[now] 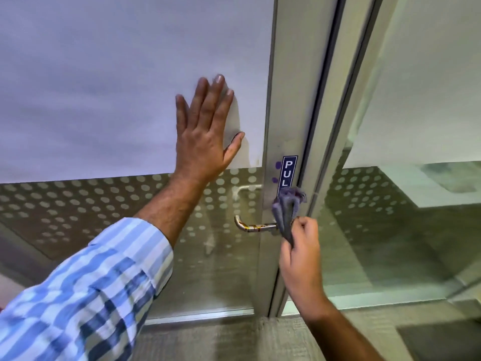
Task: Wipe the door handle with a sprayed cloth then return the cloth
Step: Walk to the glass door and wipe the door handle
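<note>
Right hand pinching a soft, limp purple cloth bunched against the root of the door handle, left hand spread flat on the glass above-left of it; best wrapped around the stiff, slick lever.

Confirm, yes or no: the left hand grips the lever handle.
No, the left hand lies flat on the frosted glass panel, above the metal lever handle.
</note>
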